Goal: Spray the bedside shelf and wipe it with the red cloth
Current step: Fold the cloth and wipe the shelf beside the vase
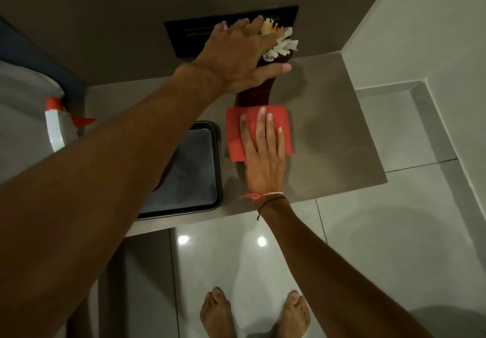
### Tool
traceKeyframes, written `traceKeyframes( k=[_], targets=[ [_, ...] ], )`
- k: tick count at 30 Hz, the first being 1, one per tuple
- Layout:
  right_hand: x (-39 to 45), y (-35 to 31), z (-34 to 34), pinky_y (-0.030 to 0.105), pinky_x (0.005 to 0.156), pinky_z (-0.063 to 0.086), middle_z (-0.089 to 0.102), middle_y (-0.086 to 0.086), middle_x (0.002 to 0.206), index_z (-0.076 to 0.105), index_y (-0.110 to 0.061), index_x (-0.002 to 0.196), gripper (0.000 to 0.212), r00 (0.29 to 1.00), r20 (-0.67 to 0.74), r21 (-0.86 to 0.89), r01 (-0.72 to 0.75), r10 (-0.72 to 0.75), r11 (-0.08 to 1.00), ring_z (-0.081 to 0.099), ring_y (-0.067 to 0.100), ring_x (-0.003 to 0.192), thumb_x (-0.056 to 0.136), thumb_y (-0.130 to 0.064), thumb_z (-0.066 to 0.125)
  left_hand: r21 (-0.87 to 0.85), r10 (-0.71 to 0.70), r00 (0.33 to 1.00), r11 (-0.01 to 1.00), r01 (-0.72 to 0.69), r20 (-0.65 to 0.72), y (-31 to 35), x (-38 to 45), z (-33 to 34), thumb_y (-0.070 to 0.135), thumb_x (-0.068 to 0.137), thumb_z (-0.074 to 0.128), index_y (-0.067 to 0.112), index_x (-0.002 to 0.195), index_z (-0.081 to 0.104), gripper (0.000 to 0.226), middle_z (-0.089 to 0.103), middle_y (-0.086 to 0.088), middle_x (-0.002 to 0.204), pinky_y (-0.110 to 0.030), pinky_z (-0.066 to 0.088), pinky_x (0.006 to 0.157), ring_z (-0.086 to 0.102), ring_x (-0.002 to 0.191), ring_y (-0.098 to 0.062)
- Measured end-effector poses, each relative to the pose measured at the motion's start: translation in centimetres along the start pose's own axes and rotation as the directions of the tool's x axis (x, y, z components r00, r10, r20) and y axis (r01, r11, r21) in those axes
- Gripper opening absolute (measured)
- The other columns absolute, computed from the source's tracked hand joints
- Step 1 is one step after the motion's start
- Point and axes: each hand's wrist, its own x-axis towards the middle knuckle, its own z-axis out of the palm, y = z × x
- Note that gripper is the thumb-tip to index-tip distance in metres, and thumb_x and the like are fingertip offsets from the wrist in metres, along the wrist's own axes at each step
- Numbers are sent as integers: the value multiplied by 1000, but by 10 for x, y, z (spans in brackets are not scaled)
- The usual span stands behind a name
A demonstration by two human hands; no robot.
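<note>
The grey wooden bedside shelf (336,127) juts from the wall below me. A folded red cloth (235,132) lies flat near its middle, and my right hand (265,159) presses down on it with fingers spread. Just behind the cloth stands a dark red vase (256,95) holding white and yellow flowers (282,44). My left hand (236,56) grips the vase around its top. A white spray bottle (56,127) with a red trigger stands at the far left, with no hand on it.
A black tray (194,164) sits on the shelf's left part, partly hidden under my left forearm. A black panel (184,35) is set in the wall behind the vase. A white wall corner bounds the right. My bare feet (252,314) stand on glossy tiles.
</note>
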Motion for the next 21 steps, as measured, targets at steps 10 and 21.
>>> traceKeyframes(
  k=[10,21],
  targets=[
    [-42,23,-23,61,112,39,42,25,155,37,-12,150,82,976,-103,333,-147,191,931,39,44,143,82,-28,78,-12,-13,1000,1000,13,1,5,-5,-1,70,96,34,34,161,17,76,18,-20,170,-65,15,124,20,156,-41],
    [-25,10,4,55,112,42,41,18,157,41,-21,151,73,997,45,-44,65,-63,997,38,37,146,88,-47,68,-18,-29,1000,999,29,11,4,-3,-1,71,96,34,33,161,16,77,20,-18,170,-64,17,124,21,156,-39]
  ],
)
